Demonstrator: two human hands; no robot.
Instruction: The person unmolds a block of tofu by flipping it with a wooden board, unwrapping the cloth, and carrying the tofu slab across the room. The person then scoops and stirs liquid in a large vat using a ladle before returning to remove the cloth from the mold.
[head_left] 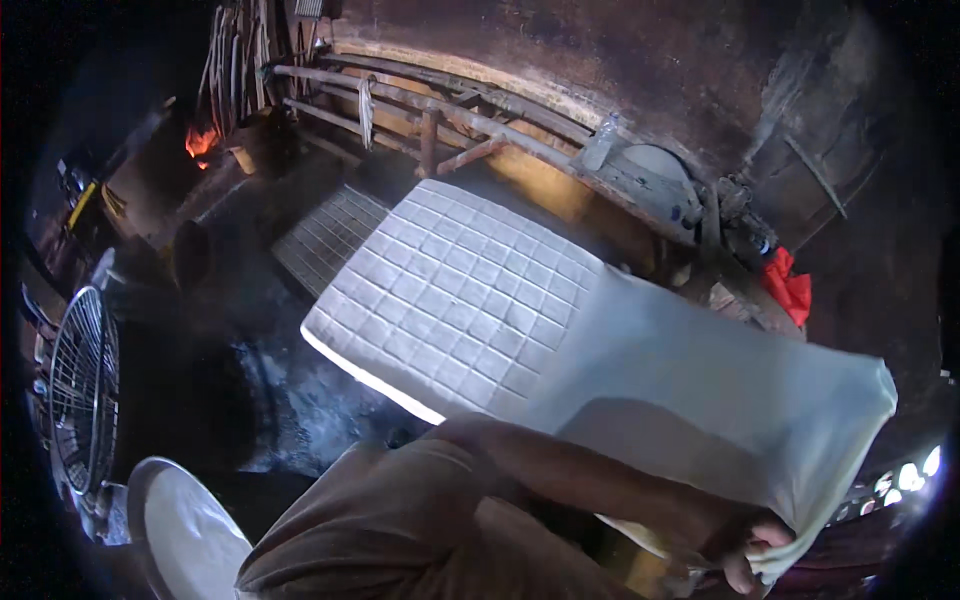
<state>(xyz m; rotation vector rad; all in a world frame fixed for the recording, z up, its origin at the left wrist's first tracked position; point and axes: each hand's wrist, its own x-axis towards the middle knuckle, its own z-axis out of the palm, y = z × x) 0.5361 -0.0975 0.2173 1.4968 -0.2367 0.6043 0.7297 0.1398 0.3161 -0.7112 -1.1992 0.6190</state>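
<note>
A large white slab [455, 290], marked all over with a grid of squares, lies tilted across the middle; it looks like tofu. A smooth, damp-looking white cloth [690, 370] covers its right part and stretches off to the right, up to a raised, bunched corner. My left arm reaches across in front of my body to the right. My left hand [750, 550] is closed on the near edge of the cloth, fingers curled round it. My right hand cannot be seen.
Beyond the slab lies a dark gridded rack [335, 235]. A wire basket [85, 390] and a round pan with white contents [150, 520] stand at the left. Fire [200, 142] burns at the far left. Along the wall run wooden rails [440, 105], a clear bottle [600, 142] and a red bag [788, 287].
</note>
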